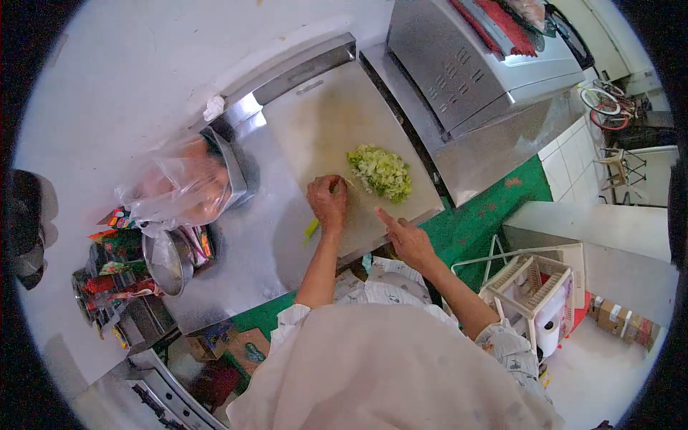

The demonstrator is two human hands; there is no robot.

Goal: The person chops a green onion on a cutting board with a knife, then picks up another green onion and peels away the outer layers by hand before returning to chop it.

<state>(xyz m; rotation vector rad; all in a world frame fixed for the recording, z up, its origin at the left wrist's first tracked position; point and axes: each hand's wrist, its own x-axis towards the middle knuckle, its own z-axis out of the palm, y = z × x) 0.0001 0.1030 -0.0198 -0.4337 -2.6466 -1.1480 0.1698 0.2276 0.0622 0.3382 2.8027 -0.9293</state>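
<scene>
On the white cutting board (297,132), my left hand (328,201) has its fingers curled down and pinched together. A bright green stalk (311,228) shows beside its wrist and seems to run under the hand. Just past those fingertips is a thin pale sliver (350,183), too small to name. My right hand (411,240) is over the board's near edge, index finger extended toward the left hand and the other fingers curled. Whatever those fingers hold, if anything, I cannot make out. A heap of chopped green vegetable (380,173) lies beyond both hands.
Left of the board, a clear plastic bag (179,183) stands on the steel counter (247,272) near a metal bowl (167,261) and colourful packets (118,265). A large steel appliance (466,72) is at the right. A plastic rack (530,290) stands beside my right arm.
</scene>
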